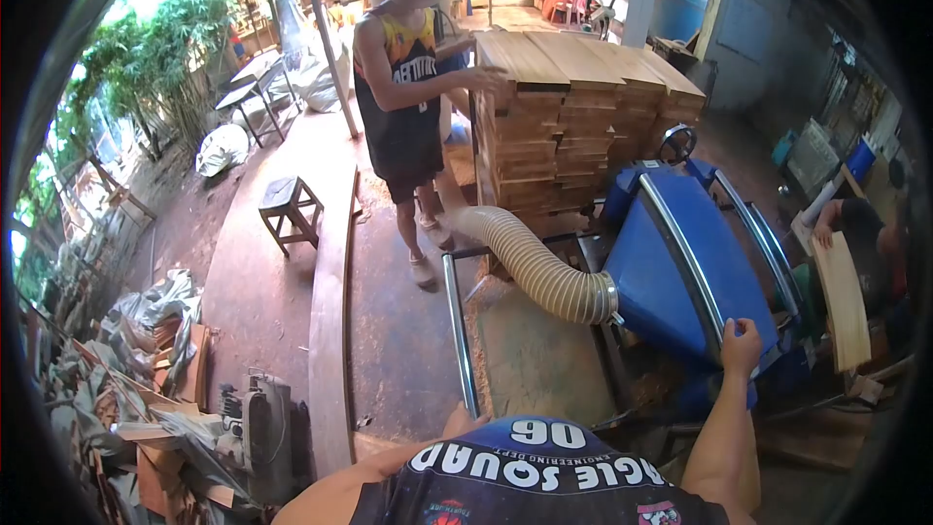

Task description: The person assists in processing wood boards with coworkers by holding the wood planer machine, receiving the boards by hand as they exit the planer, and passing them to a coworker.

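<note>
My right hand [742, 345] is raised beside the blue machine hood [671, 262], its fingers curled in and nothing visible in them. It overlaps the hood's edge near the end of a shiny metal rail [682, 248]; I cannot tell whether it touches. Low in front of my body, my left hand [465, 421] is at the near end of a long metal bar [457, 335]. My shirt partly hides that hand, so its grip does not show. A ribbed, pale duct hose [539, 267] curves from the hood towards the back.
A co-worker [408, 87] stands by a tall stack of wooden boards [554, 136], hands near it. At right, another person [860, 243] holds a plank [844, 301]. A small stool [290, 209], long board [332, 331] and scrap heap [160, 408] lie left.
</note>
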Demonstrator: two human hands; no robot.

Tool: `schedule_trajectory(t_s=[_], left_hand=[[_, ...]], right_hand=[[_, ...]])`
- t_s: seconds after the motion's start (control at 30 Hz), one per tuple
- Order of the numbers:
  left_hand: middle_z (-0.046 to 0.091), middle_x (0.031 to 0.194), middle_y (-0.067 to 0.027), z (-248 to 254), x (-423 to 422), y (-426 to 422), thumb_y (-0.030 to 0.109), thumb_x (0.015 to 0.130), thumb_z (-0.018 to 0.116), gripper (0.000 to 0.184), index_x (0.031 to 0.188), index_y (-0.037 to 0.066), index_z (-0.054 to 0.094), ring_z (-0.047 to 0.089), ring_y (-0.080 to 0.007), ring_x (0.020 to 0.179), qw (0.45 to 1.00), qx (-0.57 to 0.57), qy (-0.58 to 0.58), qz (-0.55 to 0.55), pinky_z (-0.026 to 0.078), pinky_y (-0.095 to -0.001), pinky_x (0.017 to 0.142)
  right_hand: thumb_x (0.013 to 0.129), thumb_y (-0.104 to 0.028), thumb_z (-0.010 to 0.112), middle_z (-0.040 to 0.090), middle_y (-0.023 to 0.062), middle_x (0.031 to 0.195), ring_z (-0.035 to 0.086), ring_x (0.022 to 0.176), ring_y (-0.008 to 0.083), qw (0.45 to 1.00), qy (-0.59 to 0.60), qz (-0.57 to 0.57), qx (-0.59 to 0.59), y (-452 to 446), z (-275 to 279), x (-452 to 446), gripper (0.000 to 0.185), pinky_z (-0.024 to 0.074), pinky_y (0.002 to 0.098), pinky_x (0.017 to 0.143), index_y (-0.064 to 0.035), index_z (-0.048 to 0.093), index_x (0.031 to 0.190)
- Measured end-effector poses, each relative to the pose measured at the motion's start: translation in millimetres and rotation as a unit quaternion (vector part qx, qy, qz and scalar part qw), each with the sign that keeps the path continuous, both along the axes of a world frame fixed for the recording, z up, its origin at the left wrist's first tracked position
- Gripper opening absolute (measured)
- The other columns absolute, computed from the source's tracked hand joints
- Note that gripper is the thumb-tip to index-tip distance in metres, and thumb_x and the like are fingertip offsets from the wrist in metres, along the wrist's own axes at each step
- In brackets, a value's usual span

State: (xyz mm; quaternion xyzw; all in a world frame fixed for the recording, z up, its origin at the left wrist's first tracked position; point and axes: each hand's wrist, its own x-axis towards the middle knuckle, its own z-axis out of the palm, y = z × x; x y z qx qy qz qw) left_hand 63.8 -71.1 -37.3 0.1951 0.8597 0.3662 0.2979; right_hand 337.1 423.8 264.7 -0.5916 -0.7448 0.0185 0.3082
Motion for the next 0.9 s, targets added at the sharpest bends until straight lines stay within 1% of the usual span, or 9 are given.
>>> schedule_trajectory(t_s=[0.13, 0.27, 0.33, 0.47, 0.53, 0.63, 0.7, 0.8, 0.9], left_hand=[[0.068, 0.12, -0.0361, 10, 0, -1, 0.043, 0.088, 0.082, 0.075, 0.131, -0.011, 0.053, 0.068, -0.0483, 0.116, 0.999, 0.009, -0.03, 0.001, 0.054, -0.0511, 0.097], [0.068, 0.123, -0.0361, -20, -1, -3, 0.042, 0.088, 0.082, 0.075, 0.134, -0.009, 0.052, 0.067, -0.0482, 0.118, 1.0, -0.015, -0.019, 0.001, 0.053, -0.0512, 0.099], [0.067, 0.123, -0.0365, 9, -2, 0, 0.042, 0.087, 0.082, 0.076, 0.135, -0.01, 0.052, 0.067, -0.0484, 0.119, 0.999, -0.021, -0.029, 0.004, 0.053, -0.0512, 0.1], [0.067, 0.124, -0.0375, 12, -2, -2, 0.042, 0.086, 0.084, 0.078, 0.135, -0.01, 0.052, 0.066, -0.0483, 0.12, 0.999, 0.029, -0.028, 0.004, 0.053, -0.051, 0.101], [0.067, 0.124, -0.0373, 36, 3, 0, 0.042, 0.086, 0.084, 0.078, 0.135, -0.01, 0.052, 0.066, -0.0477, 0.121, 0.999, 0.025, -0.042, 0.013, 0.052, -0.0509, 0.102], [0.069, 0.124, -0.0333, 29, 2, 3, 0.043, 0.086, 0.084, 0.077, 0.136, -0.007, 0.053, 0.067, -0.0463, 0.12, 0.996, -0.068, -0.051, 0.03, 0.052, -0.0506, 0.102], [0.069, 0.123, -0.033, 1, -4, -3, 0.043, 0.086, 0.084, 0.079, 0.138, -0.007, 0.052, 0.067, -0.0455, 0.119, 0.998, -0.054, -0.033, 0.017, 0.052, -0.0498, 0.102], [0.067, 0.126, -0.0336, 1, -14, 3, 0.043, 0.086, 0.084, 0.081, 0.139, -0.008, 0.05, 0.066, -0.0461, 0.122, 0.999, -0.047, -0.018, 0.0, 0.05, -0.05, 0.104], [0.064, 0.129, -0.0341, 8, -20, 9, 0.043, 0.087, 0.083, 0.083, 0.141, -0.008, 0.048, 0.064, -0.0467, 0.124, 0.998, -0.058, -0.007, -0.01, 0.049, -0.0502, 0.106]], right_hand=[[0.095, -0.035, 0.072, 0.077, 0.0172, 0.11, 0.072, 0.105, 0.0371, 1.0, 0.006, 0.0, -0.016, -6, 6, -5, 0.036, 0.0543, 0.0465, 0.09, -0.0031, 0.074, 0.112], [0.094, -0.034, 0.072, 0.077, 0.0181, 0.109, 0.073, 0.105, 0.0373, 1.0, 0.014, -0.006, -0.017, -8, 5, -5, 0.036, 0.0547, 0.0459, 0.09, -0.0019, 0.074, 0.111], [0.094, -0.033, 0.073, 0.077, 0.0197, 0.11, 0.072, 0.105, 0.0387, 1.0, 0.019, 0.002, -0.018, -6, 6, -3, 0.037, 0.0546, 0.0463, 0.091, -0.0009, 0.074, 0.111], [0.093, -0.033, 0.073, 0.076, 0.0222, 0.112, 0.071, 0.108, 0.0409, 0.999, 0.026, 0.016, -0.04, -4, 12, -6, 0.039, 0.0543, 0.0472, 0.095, 0.0003, 0.074, 0.112], [0.093, -0.034, 0.073, 0.076, 0.022, 0.113, 0.071, 0.108, 0.0405, 0.999, 0.028, 0.022, -0.039, -4, 8, -2, 0.04, 0.0546, 0.0472, 0.095, 0.0003, 0.074, 0.113], [0.092, -0.034, 0.074, 0.076, 0.0213, 0.112, 0.072, 0.108, 0.0399, 0.999, 0.036, 0.021, -0.028, 0, 2, 0, 0.04, 0.0552, 0.0471, 0.094, 0.0001, 0.075, 0.113], [0.091, -0.034, 0.076, 0.076, 0.0211, 0.111, 0.073, 0.106, 0.0394, 0.999, 0.033, 0.003, -0.027, -8, 8, -7, 0.04, 0.0557, 0.0463, 0.093, -0.0007, 0.076, 0.112], [0.088, -0.037, 0.077, 0.076, 0.0217, 0.108, 0.072, 0.104, 0.0398, 0.998, 0.059, 0.034, -0.007, -5, 2, -1, 0.041, 0.0561, 0.046, 0.092, -0.0022, 0.077, 0.109], [0.09, -0.039, 0.075, 0.076, 0.0206, 0.112, 0.07, 0.109, 0.0382, 0.997, 0.049, -0.002, -0.058, -12, 14, -6, 0.041, 0.055, 0.0469, 0.096, -0.004, 0.076, 0.112]])
